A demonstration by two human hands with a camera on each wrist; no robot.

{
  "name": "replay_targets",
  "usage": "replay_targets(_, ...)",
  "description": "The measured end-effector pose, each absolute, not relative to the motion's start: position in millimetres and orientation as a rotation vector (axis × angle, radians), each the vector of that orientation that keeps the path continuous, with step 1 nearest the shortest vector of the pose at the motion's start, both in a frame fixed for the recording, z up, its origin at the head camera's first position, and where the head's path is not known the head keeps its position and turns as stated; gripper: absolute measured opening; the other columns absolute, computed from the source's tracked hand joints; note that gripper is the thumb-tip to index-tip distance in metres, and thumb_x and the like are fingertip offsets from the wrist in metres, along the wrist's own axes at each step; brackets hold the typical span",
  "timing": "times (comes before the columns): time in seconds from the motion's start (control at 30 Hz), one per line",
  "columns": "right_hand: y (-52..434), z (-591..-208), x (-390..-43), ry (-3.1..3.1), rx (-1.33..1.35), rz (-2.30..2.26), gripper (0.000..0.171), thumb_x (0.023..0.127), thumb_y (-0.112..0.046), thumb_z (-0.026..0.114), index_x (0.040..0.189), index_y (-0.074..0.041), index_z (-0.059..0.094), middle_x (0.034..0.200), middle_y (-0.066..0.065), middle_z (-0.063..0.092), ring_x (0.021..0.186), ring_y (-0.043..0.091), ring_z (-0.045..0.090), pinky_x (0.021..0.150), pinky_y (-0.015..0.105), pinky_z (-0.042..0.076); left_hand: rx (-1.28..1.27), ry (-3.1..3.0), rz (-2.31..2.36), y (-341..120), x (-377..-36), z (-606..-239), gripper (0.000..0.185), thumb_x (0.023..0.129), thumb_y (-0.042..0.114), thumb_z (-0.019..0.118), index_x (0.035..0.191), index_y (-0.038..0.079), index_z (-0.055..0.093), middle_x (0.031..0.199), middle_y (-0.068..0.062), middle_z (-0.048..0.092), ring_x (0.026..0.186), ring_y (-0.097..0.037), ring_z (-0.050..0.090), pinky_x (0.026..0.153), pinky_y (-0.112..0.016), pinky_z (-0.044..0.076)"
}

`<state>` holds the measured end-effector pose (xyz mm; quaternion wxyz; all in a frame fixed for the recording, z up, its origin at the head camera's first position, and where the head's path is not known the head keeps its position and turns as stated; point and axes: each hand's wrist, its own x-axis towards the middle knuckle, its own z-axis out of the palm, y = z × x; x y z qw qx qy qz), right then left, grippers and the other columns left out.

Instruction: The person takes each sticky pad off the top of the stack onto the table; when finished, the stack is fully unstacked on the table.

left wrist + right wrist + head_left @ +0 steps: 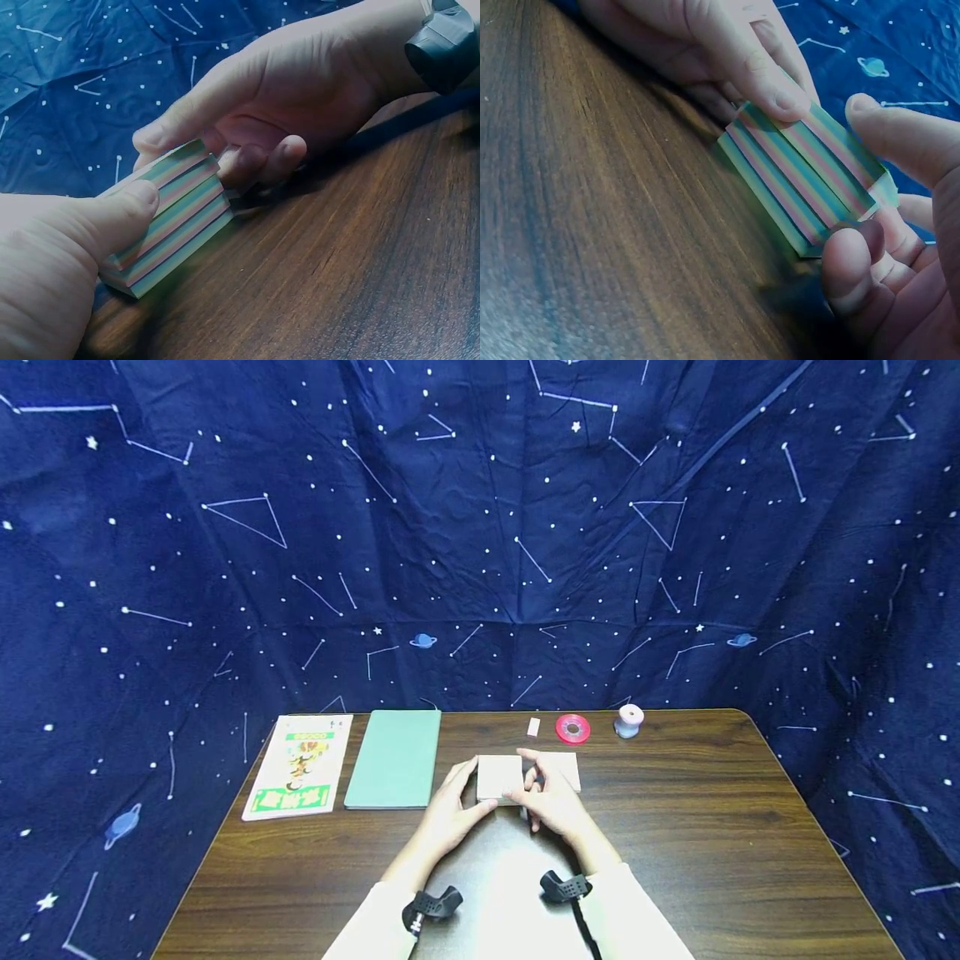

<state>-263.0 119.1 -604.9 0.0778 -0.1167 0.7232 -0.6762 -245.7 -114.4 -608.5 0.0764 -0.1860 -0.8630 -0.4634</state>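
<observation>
Paper pad: white top, striped pastel edges; both hands' fingers grip it.

Bare table right of hands.

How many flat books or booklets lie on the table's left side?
2. A white booklet with a colourful printed cover lies at the far left edge; a plain green book lies just right of it. None appears hidden.
</observation>
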Motion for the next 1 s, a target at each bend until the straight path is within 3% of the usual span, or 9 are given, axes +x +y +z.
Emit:
replay_targets(0.7,122,-612,-266,2.148,-0.365,-2.015,0.084,0.092,-0.005,0.084,0.164,-0.002,0.04,0.098,0.005,0.046,0.048,0.01,0.055,0.039,0.033,0.056,-0.573,-2.574,-1.344,-117,-250,-620,0.084,0.098,0.049,0.079,0.163,0.005,0.048,0.156,-0.019,0.057,0.144,-0.043,0.057,0.118,-0.062,0.048)
replay_targets(1.0,125,-612,-267,2.242,-0.379,-1.993,0.081,0.09,-0.007,0.087,0.16,-0.008,0.047,0.105,0.009,0.049,0.05,0.003,0.045,0.039,0.018,0.037,-0.537,-2.652,-1.371,-114,-246,-605,0.084,0.096,0.034,0.083,0.163,0.0,0.046,0.158,-0.019,0.056,0.149,-0.043,0.054,0.122,-0.063,0.044)
